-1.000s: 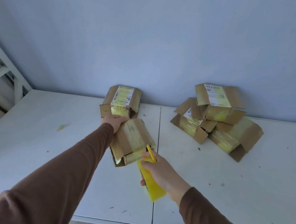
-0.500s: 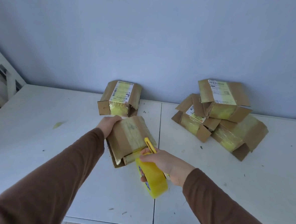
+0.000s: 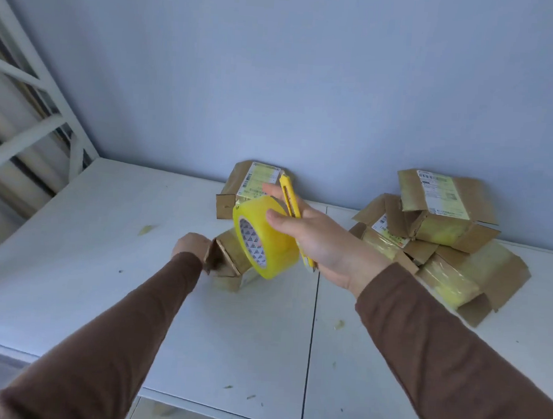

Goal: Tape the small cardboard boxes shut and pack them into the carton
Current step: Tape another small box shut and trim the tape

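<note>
My right hand [image 3: 318, 241] is raised above the table and grips a yellow tape roll [image 3: 263, 237] together with a yellow utility knife [image 3: 290, 203]. Under the roll, a small cardboard box [image 3: 225, 258] sits on the table with a flap standing up. My left hand [image 3: 190, 246] holds the left end of that box. The roll hides most of the box's top. No carton is in view.
Another small box [image 3: 254, 183] with a label lies against the wall behind my hands. A pile of three small boxes [image 3: 442, 235] lies at the right. The white table [image 3: 70, 277] has a seam down its middle; a white frame [image 3: 26, 97] stands at the left.
My right hand lifted the tape roll and knife from the box's near side up above it. The box turned under my left hand, which shifted to its left end.
</note>
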Tool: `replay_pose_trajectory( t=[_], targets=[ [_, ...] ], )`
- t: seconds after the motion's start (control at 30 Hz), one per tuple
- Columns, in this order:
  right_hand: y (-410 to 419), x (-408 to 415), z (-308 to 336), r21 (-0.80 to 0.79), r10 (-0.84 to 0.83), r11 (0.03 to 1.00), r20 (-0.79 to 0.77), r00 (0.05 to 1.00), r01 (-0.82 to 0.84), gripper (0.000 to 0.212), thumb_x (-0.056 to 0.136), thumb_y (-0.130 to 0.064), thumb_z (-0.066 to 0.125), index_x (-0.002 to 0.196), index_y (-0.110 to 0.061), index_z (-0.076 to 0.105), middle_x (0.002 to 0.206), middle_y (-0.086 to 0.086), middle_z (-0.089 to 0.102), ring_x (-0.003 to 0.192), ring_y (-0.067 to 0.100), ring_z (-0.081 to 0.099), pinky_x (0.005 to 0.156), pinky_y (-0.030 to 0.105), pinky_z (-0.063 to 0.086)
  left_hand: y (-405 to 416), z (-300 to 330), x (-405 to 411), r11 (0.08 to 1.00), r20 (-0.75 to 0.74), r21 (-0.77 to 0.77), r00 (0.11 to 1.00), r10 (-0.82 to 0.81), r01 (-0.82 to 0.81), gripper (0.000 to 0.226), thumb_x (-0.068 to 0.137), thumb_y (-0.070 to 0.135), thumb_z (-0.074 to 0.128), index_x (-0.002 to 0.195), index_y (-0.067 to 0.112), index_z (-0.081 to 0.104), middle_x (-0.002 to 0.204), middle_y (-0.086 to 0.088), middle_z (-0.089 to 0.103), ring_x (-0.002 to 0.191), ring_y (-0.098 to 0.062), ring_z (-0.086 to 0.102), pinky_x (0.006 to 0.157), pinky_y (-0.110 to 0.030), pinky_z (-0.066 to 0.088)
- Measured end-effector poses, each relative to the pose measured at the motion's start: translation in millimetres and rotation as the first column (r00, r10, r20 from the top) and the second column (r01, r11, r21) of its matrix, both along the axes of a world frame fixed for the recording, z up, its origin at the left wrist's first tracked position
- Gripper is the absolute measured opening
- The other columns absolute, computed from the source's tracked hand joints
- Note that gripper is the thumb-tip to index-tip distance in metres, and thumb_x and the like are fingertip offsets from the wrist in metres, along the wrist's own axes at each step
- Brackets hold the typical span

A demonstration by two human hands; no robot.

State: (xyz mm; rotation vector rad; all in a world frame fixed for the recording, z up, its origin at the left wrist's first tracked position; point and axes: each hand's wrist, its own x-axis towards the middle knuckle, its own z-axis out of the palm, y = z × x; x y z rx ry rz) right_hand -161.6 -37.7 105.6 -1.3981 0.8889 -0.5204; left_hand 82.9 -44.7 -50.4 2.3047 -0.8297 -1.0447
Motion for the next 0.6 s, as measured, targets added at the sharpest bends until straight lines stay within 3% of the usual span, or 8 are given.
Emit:
replay_pose_trajectory(
  t=[0.07,0.13,0.17,0.23,0.3,0.37,0.53,0.6],
  targets=[
    [-2,14,-10,-0.047,-0.02,0.999,0.005,1.0,0.02,0.044,0.104,-0.028,0.058,0.144,-0.044,0.051,0.15,-0.014,0.047,0.132,0.001,0.044,0.118,0.029,0.027,4,11,7,0.98,0.169,-0.194,0.985,-0.013,0.047,0.039,0.096,0.045,0.055,0.083,0.016,0.077,0.084,-0.003,0.073,0.093,-0.027,0.068,0.082,-0.033,0.052],
    [-4,24,-17,-0.053,-0.071,0.996,0.021,0.997,0.072,0.039,0.103,-0.033,0.059,0.138,-0.048,0.056,0.145,-0.013,0.053,0.132,0.005,0.049,0.12,0.035,0.031,24,25,13,0.852,0.026,-0.523,1.0,0.001,0.012,0.051,0.092,0.065,0.045,0.101,0.028,0.078,0.103,0.008,0.074,0.104,-0.014,0.065,0.093,-0.029,0.046],
    [-6,28,-21,-0.053,-0.095,0.994,0.04,0.995,0.097,0.037,0.103,-0.035,0.058,0.137,-0.049,0.056,0.145,-0.011,0.054,0.133,0.009,0.05,0.12,0.039,0.033,35,35,12,0.793,-0.001,-0.602,0.993,-0.118,0.094,0.051,0.088,0.069,0.047,0.115,0.034,0.073,0.116,0.013,0.069,0.114,-0.007,0.061,0.097,-0.023,0.041],
    [-7,34,-23,-0.06,-0.111,0.992,0.069,0.991,0.115,0.037,0.105,-0.037,0.054,0.141,-0.047,0.053,0.149,-0.009,0.052,0.134,0.009,0.051,0.12,0.039,0.036,49,46,0,0.703,0.199,-0.547,0.887,-0.418,0.454,0.077,0.075,0.076,0.06,0.141,0.037,0.053,0.135,0.015,0.055,0.125,-0.004,0.049,0.105,-0.022,0.035],
    [-5,37,-24,-0.064,-0.105,0.992,0.097,0.99,0.111,0.04,0.106,-0.037,0.05,0.146,-0.044,0.048,0.144,-0.014,0.052,0.122,-0.002,0.059,0.111,0.026,0.043,52,43,-14,0.651,0.444,-0.331,0.721,-0.531,0.683,0.104,0.064,0.077,0.07,0.151,0.028,0.041,0.139,0.011,0.046,0.125,-0.01,0.041,0.108,-0.029,0.036],
    [-2,35,-24,-0.068,-0.083,0.993,0.114,0.99,0.091,0.044,0.107,-0.036,0.048,0.15,-0.041,0.043,0.138,-0.022,0.05,0.114,-0.01,0.06,0.1,0.013,0.041,49,31,-23,0.684,0.539,-0.31,0.715,-0.446,0.66,0.101,0.068,0.061,0.08,0.152,0.023,0.039,0.142,0.007,0.046,0.125,-0.015,0.04,0.11,-0.033,0.037],
    [-5,16,-37,-0.113,-0.031,0.993,0.056,0.998,0.037,0.063,0.104,-0.038,0.053,0.16,-0.04,0.024,0.145,-0.035,0.04,0.126,-0.02,0.041,0.118,0.024,0.028,39,26,-18,0.697,0.523,-0.374,0.76,-0.387,0.612,0.091,0.074,0.044,0.086,0.152,0.027,0.043,0.146,0.006,0.047,0.125,-0.017,0.041,0.106,-0.023,0.031],
    [-8,13,-41,-0.102,0.008,0.995,0.032,0.999,-0.004,0.071,0.103,-0.035,0.056,0.161,-0.04,0.016,0.155,-0.022,0.04,0.136,-0.006,0.044,0.12,0.027,0.031,36,27,-16,0.698,0.503,-0.371,0.764,-0.403,0.612,0.09,0.074,0.044,0.086,0.152,0.029,0.044,0.145,0.008,0.046,0.123,-0.015,0.041,0.105,-0.023,0.031]
  ],
)
